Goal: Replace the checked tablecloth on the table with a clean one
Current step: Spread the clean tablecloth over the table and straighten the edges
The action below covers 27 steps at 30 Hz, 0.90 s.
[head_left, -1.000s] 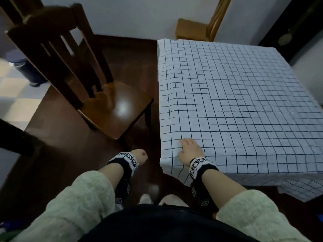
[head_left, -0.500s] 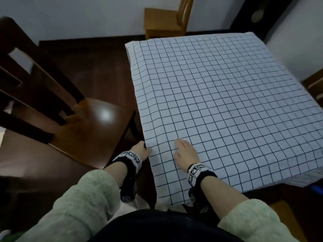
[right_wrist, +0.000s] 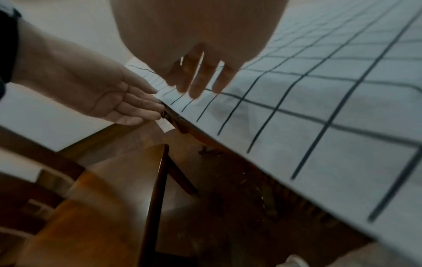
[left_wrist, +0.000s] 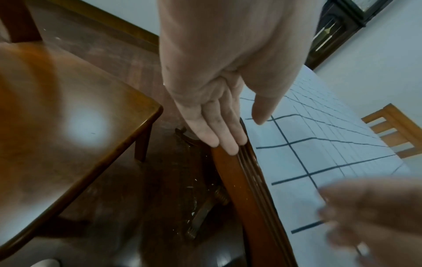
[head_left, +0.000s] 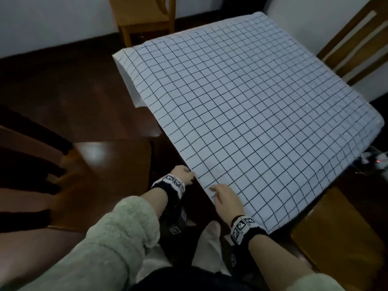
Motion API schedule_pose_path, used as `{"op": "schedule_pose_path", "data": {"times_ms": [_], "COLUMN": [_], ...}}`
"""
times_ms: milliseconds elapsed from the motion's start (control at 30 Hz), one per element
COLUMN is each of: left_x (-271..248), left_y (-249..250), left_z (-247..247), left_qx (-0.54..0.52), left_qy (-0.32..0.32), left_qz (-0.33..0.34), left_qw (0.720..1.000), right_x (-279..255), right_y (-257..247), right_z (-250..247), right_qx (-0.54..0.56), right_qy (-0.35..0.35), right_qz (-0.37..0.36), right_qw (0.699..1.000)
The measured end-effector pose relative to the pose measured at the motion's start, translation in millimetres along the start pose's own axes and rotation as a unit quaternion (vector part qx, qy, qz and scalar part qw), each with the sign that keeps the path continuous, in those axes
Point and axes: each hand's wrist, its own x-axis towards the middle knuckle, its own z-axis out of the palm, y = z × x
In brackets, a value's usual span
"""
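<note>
**Both hands at the near corner of the checked cloth**

At the near left corner of the table, the white tablecloth with a thin dark grid (head_left: 252,114) lies spread flat over the whole top, its edges hanging a little at the far left corner and along the right side. In the left wrist view the cloth's edge sits on the moulded brown wooden rim of the table (left_wrist: 248,189), which shows bare below it.

The left hand (head_left: 182,174) is at that edge: its fingers (left_wrist: 219,131) are straight and held together, reaching along and under the rim, while the thumb lies on top of the cloth. Whether thumb and fingers actually pinch the fabric cannot be told. The right hand (head_left: 225,199) rests palm down on the cloth just beside the left, with fingers (right_wrist: 198,84) straight and slightly spread, touching the fabric near its border.

A dark glossy wooden chair (head_left: 88,164) stands to the left of the table, its seat near the left hand. A lighter wooden chair (head_left: 144,19) stands beyond the far edge, and another slatted chair back (head_left: 357,40) rises at the right. The floor is dark wooden boards (head_left: 63,80). The person wears pale fleecy sleeves (head_left: 117,238) and black wristbands with printed markers (head_left: 242,226).
</note>
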Motion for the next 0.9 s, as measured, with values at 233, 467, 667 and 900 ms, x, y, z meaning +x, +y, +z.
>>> {"op": "schedule_pose_path", "data": {"times_ms": [233, 467, 667, 900], "left_x": [-10.4, 12.5, 31.7, 50.8], "left_y": [-8.9, -3.2, 8.8, 24.9], "left_z": [-32.3, -52.9, -54.5, -58.2], "left_qx": [-0.036, -0.025, 0.048, 0.060], "left_qy": [-0.058, -0.009, 0.022, 0.046], "left_qz": [-0.022, -0.029, -0.031, -0.025], "left_qw": [0.997, 0.999, 0.998, 0.997], "right_x": [-4.6, 6.9, 10.8, 15.0], "right_y": [-42.7, -27.9, -29.2, -30.3], "right_z": [26.5, 31.3, 49.6, 57.0], "right_qx": [0.403, 0.537, 0.683, 0.732], "right_qy": [-0.137, -0.122, -0.061, -0.021], "right_qz": [0.367, 0.429, 0.421, 0.396], "right_qw": [0.827, 0.716, 0.594, 0.554]}}
